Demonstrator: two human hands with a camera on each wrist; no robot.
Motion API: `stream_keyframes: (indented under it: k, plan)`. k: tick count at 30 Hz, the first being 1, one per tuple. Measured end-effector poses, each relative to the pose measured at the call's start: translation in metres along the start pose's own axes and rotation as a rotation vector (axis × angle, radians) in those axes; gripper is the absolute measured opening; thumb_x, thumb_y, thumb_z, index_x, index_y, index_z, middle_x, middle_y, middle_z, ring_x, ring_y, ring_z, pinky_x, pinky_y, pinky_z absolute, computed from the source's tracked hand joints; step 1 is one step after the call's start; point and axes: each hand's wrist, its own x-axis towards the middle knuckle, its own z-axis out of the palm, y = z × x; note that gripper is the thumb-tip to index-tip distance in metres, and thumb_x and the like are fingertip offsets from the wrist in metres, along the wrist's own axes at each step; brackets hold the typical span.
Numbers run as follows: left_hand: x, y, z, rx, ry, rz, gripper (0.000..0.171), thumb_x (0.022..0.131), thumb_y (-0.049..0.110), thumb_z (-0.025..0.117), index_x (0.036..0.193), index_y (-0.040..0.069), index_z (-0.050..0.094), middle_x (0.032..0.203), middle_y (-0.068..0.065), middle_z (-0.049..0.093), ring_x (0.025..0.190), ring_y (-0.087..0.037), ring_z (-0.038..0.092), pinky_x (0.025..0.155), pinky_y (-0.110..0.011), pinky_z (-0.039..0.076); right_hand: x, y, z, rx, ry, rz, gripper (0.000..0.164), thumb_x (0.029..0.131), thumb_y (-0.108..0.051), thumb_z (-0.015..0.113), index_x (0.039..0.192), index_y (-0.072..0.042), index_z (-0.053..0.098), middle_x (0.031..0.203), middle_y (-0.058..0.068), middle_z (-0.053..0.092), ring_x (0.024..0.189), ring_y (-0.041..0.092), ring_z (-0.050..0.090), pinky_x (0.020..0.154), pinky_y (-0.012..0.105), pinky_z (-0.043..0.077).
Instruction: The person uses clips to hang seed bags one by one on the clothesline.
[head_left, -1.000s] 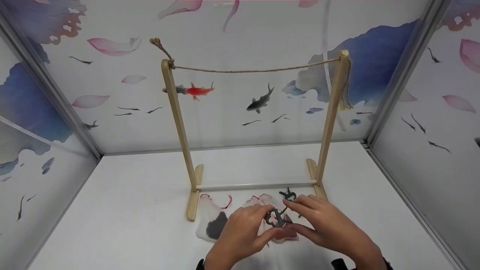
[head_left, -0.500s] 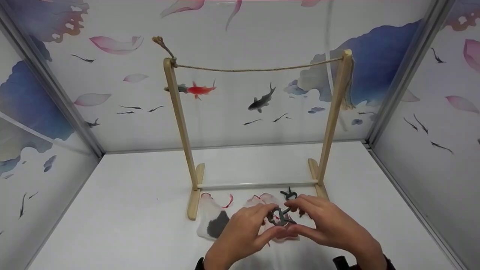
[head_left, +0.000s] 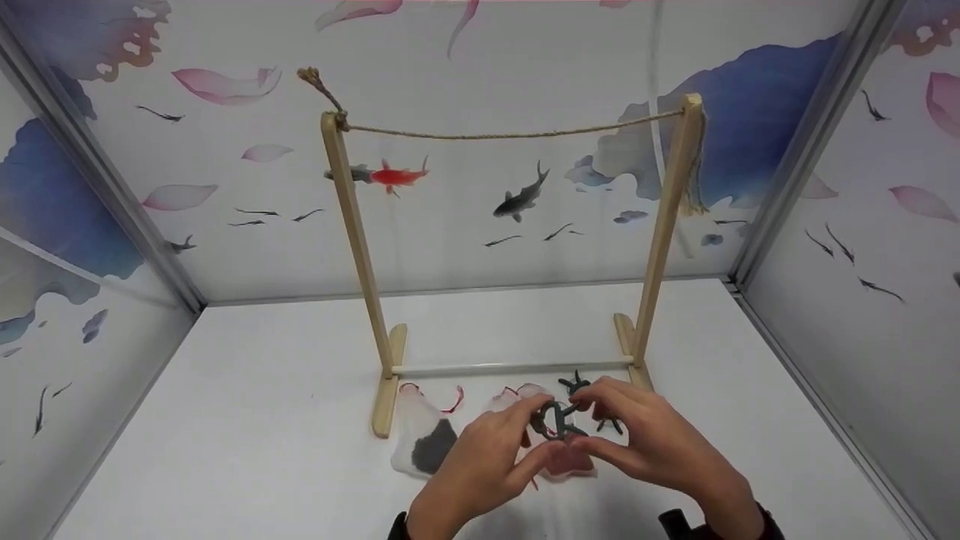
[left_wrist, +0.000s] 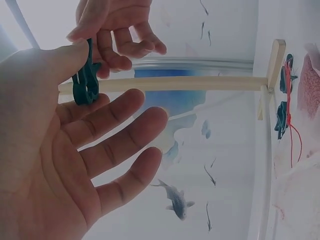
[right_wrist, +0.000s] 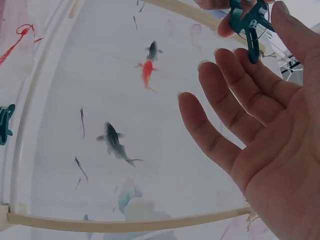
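Note:
Both hands are on a dark green plastic clip above the bags. My left hand pinches its rounded end between thumb and index finger, and its other fingers fan out in the left wrist view. From the other side, the thumb and index finger of my right hand hold the two splayed prongs of the clip. A second clip lies beyond the right hand, and another clip shows partly under it. The bag with reddish contents is partly hidden below the hands.
A wooden stand with a rope strung between its posts rises behind the hands. Left of them lies a white drawstring bag with dark contents. Printed panels enclose the back and sides of the white table.
The clip has turned slightly between the fingers and moved up a little. My right hand has lifted slightly, so more of the clip beneath it shows. The stand and bags stay put.

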Motion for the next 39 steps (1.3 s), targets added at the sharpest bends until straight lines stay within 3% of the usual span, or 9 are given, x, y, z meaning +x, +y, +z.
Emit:
stream_keyframes:
  k: [4, 10, 16, 20, 27, 35, 39]
  plan:
    - [0.001, -0.003, 0.003, 0.000, 0.052, -0.006, 0.047, 0.105, 0.041, 0.056, 0.141, 0.011, 0.053, 0.094, 0.007, 0.066, 0.074, -0.007, 0.062, 0.065, -0.015, 0.045, 0.002, 0.002, 0.000, 0.000, 0.074, -0.032, 0.044, 0.084, -0.017, 0.085, 0.122, -0.012, 0.064, 0.108, -0.005, 0.066, 0.087, 0.011, 0.066, 0.069, 0.029, 0.058]
    - [0.001, -0.009, 0.011, 0.006, 0.075, -0.077, 0.048, 0.101, 0.038, 0.063, 0.139, 0.011, 0.053, 0.096, 0.007, 0.066, 0.073, -0.006, 0.063, 0.064, -0.016, 0.046, 0.000, 0.005, -0.006, -0.050, 0.159, 0.013, 0.046, 0.078, -0.015, 0.090, 0.118, -0.014, 0.067, 0.103, -0.007, 0.068, 0.080, 0.007, 0.065, 0.070, 0.019, 0.054]
    - [-0.001, -0.011, 0.022, 0.087, 0.052, -0.070, 0.047, 0.096, 0.031, 0.071, 0.136, 0.011, 0.056, 0.096, 0.006, 0.065, 0.072, -0.002, 0.059, 0.060, -0.018, 0.044, -0.001, 0.007, -0.010, -0.046, 0.208, 0.029, 0.046, 0.076, -0.011, 0.091, 0.115, -0.015, 0.067, 0.101, -0.010, 0.066, 0.076, 0.005, 0.064, 0.066, 0.017, 0.053]
    - [-0.003, -0.013, 0.032, 0.115, -0.004, -0.090, 0.042, 0.095, 0.029, 0.072, 0.131, 0.011, 0.060, 0.097, 0.004, 0.066, 0.073, -0.005, 0.059, 0.060, -0.021, 0.045, -0.001, 0.008, -0.010, -0.048, 0.218, 0.043, 0.046, 0.075, -0.008, 0.090, 0.115, -0.013, 0.068, 0.101, -0.008, 0.067, 0.073, 0.006, 0.064, 0.065, 0.016, 0.053]
    - [-0.006, -0.015, 0.045, 0.117, -0.105, -0.238, 0.030, 0.093, 0.028, 0.072, 0.120, 0.014, 0.068, 0.095, 0.003, 0.066, 0.077, -0.010, 0.064, 0.063, -0.027, 0.050, -0.001, 0.010, -0.011, -0.037, 0.237, 0.056, 0.045, 0.074, -0.006, 0.091, 0.113, -0.013, 0.070, 0.100, -0.005, 0.069, 0.071, 0.005, 0.065, 0.062, 0.021, 0.056]
    - [-0.010, -0.016, 0.061, 0.189, -0.115, -0.408, 0.034, 0.094, 0.041, 0.069, 0.116, 0.015, 0.069, 0.083, -0.004, 0.068, 0.070, -0.028, 0.068, 0.055, -0.039, 0.049, -0.001, 0.014, -0.010, -0.011, 0.234, 0.016, 0.038, 0.074, -0.007, 0.090, 0.107, -0.014, 0.073, 0.096, -0.007, 0.070, 0.070, 0.004, 0.065, 0.060, 0.016, 0.054]
    - [-0.010, -0.019, 0.067, 0.167, -0.089, -0.472, 0.040, 0.096, 0.048, 0.065, 0.110, 0.012, 0.069, 0.080, -0.003, 0.068, 0.070, -0.027, 0.067, 0.054, -0.039, 0.048, -0.001, 0.013, -0.010, -0.026, 0.220, 0.026, 0.035, 0.075, -0.008, 0.090, 0.105, -0.014, 0.073, 0.095, -0.009, 0.069, 0.068, 0.002, 0.064, 0.060, 0.016, 0.053]
